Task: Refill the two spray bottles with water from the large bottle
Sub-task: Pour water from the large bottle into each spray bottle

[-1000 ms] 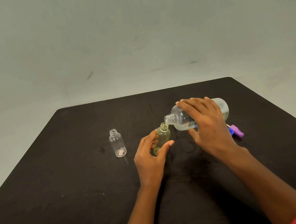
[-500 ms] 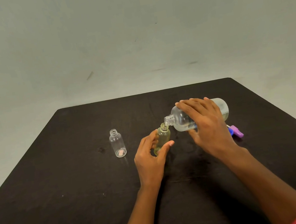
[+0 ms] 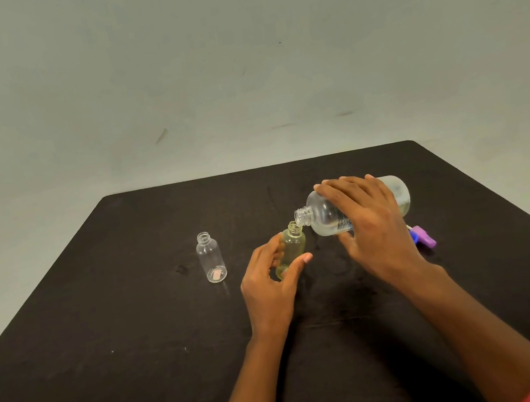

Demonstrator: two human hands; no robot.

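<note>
My right hand (image 3: 372,224) grips the large clear bottle (image 3: 325,214), which is tipped almost level with its open neck pointing left. That neck sits just above the mouth of a small yellowish spray bottle (image 3: 292,246), tilted slightly and held between the thumb and fingers of my left hand (image 3: 269,286). A second small clear spray bottle (image 3: 211,261) stands uncapped and alone further left on the black table (image 3: 109,362). Whether water is flowing I cannot tell.
A purple and blue spray cap (image 3: 423,238) lies on the table just right of my right hand, partly hidden by it. The table's far edge meets a plain grey wall. Pink sleeves show at the bottom of the view.
The large bottle's neck has stayed over the small yellowish bottle's mouth, tilting a touch more. Both hands keep their holds.
</note>
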